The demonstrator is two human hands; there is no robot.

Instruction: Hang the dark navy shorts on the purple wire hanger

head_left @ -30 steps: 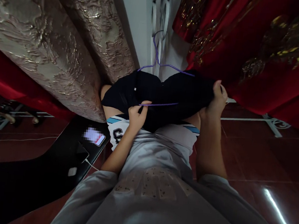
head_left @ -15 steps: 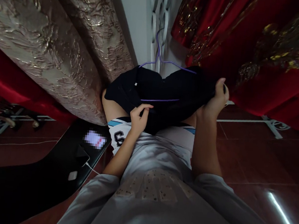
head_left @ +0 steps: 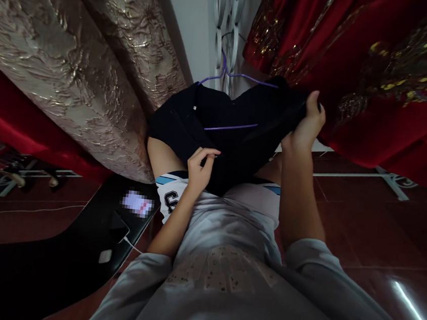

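Note:
A black garment hangs open over my thighs on a thin purple hanger. The hanger's hook points up, and its lower bar crosses the garment's opening. My right hand grips the garment's right side, thumb up, drawing that part outward. At the front edge my left hand has thumb and forefinger pinched on the cloth. Dark folds hide exactly which part of the garment each hand has.
Shiny beige cloth hangs at left and red cloth with gold sequins at right. A white metal rack stands ahead. A black surface at lower left bears a lit phone, a cabled dark device and a small white case.
My right hand has moved up slightly, lifting the garment's right side. The hanger and garment sit a little higher in view. My left hand keeps its pinch near the front edge.

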